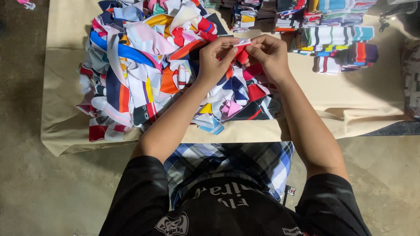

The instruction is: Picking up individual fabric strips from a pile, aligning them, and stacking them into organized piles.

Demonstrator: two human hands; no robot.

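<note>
The person wears a black short-sleeved shirt with white print and blue-white plaid shorts.

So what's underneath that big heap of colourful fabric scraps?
The heap of fabric scraps lies on a beige cloth that shows all around it. What the cloth covers is hidden. Above the heap, the left hand and right hand pinch a small white-and-red piece.

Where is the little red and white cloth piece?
In the head view, the small red and white cloth piece is pinched between both hands, left hand and right hand, above the colourful heap of fabric scraps.
</note>
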